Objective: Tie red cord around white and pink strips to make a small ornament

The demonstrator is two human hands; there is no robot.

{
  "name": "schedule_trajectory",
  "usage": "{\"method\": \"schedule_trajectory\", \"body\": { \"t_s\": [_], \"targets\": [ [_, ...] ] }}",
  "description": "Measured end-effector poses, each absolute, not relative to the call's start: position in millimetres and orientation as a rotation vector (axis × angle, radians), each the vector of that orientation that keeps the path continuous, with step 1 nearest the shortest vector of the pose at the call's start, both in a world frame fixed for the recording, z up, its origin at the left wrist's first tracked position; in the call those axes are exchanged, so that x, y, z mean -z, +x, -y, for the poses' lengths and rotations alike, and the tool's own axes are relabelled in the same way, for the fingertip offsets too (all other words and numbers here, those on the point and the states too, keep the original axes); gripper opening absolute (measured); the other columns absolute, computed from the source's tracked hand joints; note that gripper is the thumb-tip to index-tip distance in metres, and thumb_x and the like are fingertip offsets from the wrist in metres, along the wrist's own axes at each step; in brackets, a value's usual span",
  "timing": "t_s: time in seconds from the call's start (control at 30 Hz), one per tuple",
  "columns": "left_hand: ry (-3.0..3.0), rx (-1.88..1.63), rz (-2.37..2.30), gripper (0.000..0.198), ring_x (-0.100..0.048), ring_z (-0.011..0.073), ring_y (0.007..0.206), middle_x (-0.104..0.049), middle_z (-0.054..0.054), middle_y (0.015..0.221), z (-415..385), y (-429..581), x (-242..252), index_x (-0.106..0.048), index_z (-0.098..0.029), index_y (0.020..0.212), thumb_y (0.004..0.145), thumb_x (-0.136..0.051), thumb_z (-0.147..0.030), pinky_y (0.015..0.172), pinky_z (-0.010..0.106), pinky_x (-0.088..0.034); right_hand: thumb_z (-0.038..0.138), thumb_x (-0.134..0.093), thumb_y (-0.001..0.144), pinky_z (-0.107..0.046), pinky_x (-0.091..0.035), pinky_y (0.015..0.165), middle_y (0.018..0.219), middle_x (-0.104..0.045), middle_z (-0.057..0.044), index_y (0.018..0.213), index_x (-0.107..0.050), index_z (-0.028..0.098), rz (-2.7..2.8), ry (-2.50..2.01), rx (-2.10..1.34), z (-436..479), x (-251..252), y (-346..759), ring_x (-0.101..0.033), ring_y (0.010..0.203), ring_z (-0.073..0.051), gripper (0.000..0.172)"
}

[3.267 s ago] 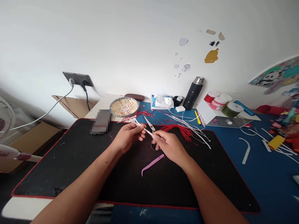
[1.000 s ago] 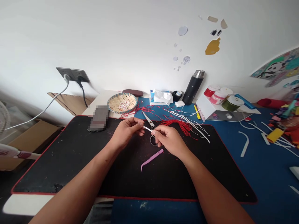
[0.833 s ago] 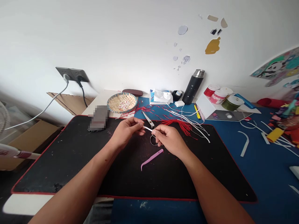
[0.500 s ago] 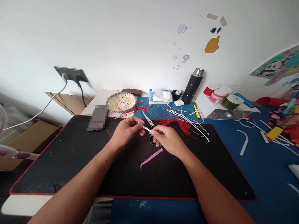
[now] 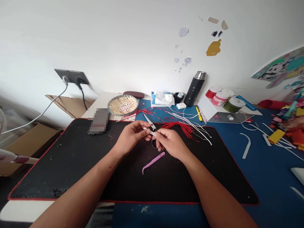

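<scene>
White strip [image 5: 146, 129] is pinched between the left hand [image 5: 130, 136] and right hand [image 5: 170, 143], both grips closed on it, above the scissors [image 5: 147, 120].

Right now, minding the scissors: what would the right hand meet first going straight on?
Probably the left hand, sharing the white strip with the right hand; scissors lie behind, depth unclear.

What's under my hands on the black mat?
Scissors: blades stick out beyond the left hand and right hand, one handle loop shows between them; the rest is covered.
</scene>
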State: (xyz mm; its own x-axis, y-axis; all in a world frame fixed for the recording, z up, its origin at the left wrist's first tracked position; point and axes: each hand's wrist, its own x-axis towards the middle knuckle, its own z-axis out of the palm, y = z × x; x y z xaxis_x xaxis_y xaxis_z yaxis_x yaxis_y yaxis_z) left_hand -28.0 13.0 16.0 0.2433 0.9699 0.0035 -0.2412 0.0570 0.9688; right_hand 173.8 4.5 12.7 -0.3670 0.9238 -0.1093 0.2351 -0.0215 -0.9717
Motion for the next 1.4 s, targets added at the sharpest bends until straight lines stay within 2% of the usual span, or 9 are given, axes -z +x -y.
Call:
{"method": "schedule_trajectory", "body": {
  "t_s": [0.13,0.43,0.7,0.9,1.07,1.2,1.4],
  "targets": [
    [0.958,-1.03,-0.828,0.049,-0.072,0.0152,0.068,-0.077,0.005,0.083,-14.4,-28.3,-11.1,-0.076,-0.014,0.104,0.066,-0.099,-0.036,0.064,0.025,-0.058,0.047,-0.059,0.1,-0.025,-0.049,0.052,0.063,-0.064,0.001,0.087,-0.068,0.019,1.613,-1.233,-1.409,-4.5,-14.1,174.5,-0.064,0.052,-0.014,0.032],
    [0.985,-0.965,-0.846,0.038,-0.068,0.0137,0.062,-0.077,0.007,0.078,-11.3,-25.4,-10.1,-0.078,-0.013,0.083,0.073,-0.094,-0.046,0.057,0.023,-0.055,0.046,-0.056,0.102,-0.024,-0.049,0.052,0.062,-0.063,0.002,0.085,-0.065,0.02,1.686,-1.244,-1.393,-1.4,-17.1,172.1,-0.062,0.052,-0.014,0.032],
    [0.897,-0.961,-0.945,0.041,-0.069,0.0137,0.061,-0.077,0.008,0.074,-11.5,-23.8,-5.1,-0.077,-0.012,0.08,0.065,-0.097,-0.044,0.055,0.021,-0.056,0.035,-0.053,0.103,-0.023,-0.047,0.053,0.064,-0.065,0.001,0.078,-0.062,0.022,1.964,-1.377,-1.05,-1.0,-13.7,171.3,-0.065,0.055,-0.014,0.029],
    [0.772,-0.974,-0.824,0.047,-0.068,0.0106,0.061,-0.075,0.004,0.075,-12.2,-24.4,-6.7,-0.08,-0.011,0.099,0.064,-0.101,-0.034,0.054,0.017,-0.054,0.04,-0.052,0.103,-0.023,-0.047,0.051,0.062,-0.064,0.002,0.079,-0.061,0.022,1.863,-1.346,-1.144,-0.2,-16.6,171.4,-0.065,0.052,-0.015,0.032],
    [0.739,-0.938,-0.775,0.047,-0.068,0.0093,0.062,-0.076,0.006,0.081,-12.7,-25.2,-5.2,-0.08,-0.009,0.103,0.065,-0.101,-0.027,0.058,0.017,-0.056,0.039,-0.052,0.103,-0.023,-0.047,0.05,0.062,-0.064,0.002,0.078,-0.06,0.022,1.817,-1.34,-1.222,0.0,-18.3,170.9,-0.064,0.052,-0.014,0.031],
    [0.756,-0.943,-0.764,0.044,-0.067,0.0098,0.062,-0.075,0.005,0.079,-11.9,-24.4,-4.3,-0.081,-0.01,0.104,0.068,-0.099,-0.026,0.057,0.018,-0.054,0.036,-0.051,0.104,-0.023,-0.042,0.05,0.062,-0.065,0.002,0.074,-0.058,0.022,1.886,-1.338,-1.167,-0.3,-18.8,171.3,-0.058,0.048,-0.012,0.033],
    [0.788,-0.958,-0.786,0.039,-0.066,0.0108,0.062,-0.073,0.005,0.077,-12.9,-23.4,-3.5,-0.08,-0.009,0.094,0.07,-0.097,-0.034,0.055,0.019,-0.051,0.035,-0.05,0.106,-0.023,-0.04,0.053,0.064,-0.067,0.002,0.073,-0.062,0.021,1.957,-1.337,-1.072,0.0,-19.2,170.9,-0.055,0.05,-0.011,0.037]
  ]
}}
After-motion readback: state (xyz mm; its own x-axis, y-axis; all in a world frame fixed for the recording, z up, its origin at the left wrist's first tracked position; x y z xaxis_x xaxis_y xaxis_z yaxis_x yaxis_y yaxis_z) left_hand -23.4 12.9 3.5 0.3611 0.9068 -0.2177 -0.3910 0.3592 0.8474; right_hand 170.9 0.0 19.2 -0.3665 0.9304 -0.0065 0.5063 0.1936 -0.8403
